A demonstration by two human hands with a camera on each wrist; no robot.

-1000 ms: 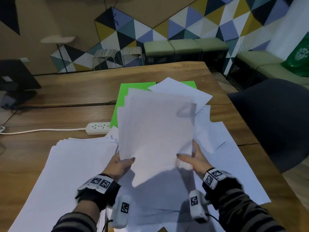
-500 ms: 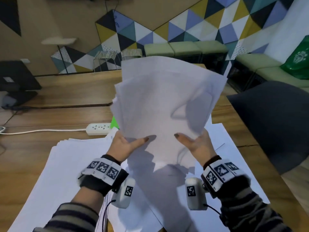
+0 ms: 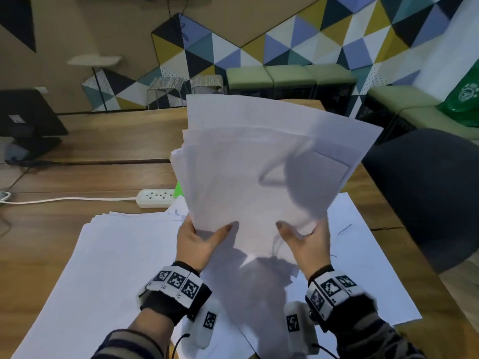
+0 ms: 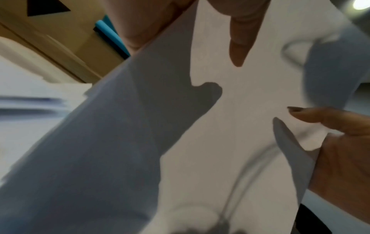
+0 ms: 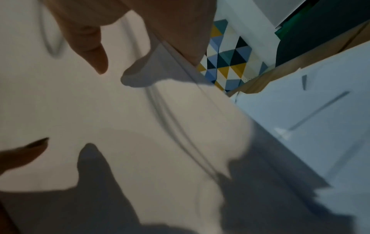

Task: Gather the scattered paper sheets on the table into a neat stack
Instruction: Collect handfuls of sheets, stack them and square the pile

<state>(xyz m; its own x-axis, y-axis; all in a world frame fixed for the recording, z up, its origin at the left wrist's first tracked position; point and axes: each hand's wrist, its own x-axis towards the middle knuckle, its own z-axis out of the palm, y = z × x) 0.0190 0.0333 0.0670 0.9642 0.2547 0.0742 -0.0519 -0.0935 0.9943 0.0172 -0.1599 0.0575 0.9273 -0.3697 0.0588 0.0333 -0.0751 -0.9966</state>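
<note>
A loose sheaf of white paper sheets stands nearly upright above the table, its upper edges fanned out unevenly. My left hand grips its lower left edge, thumb on the front face. My right hand grips its lower right edge the same way. In the left wrist view the sheaf fills the frame, with my left hand's thumb on it. In the right wrist view my right hand's thumb lies on the sheaf. More white sheets lie spread on the wooden table beneath, left and right.
A white power strip with its cord lies left of the sheaf. A corner of a green sheet peeks out beside it. A dark chair stands at the table's right edge. A black monitor sits far left.
Both hands have lifted the sheaf from lying low over the table to nearly upright, so that it now hides the green sheet.
</note>
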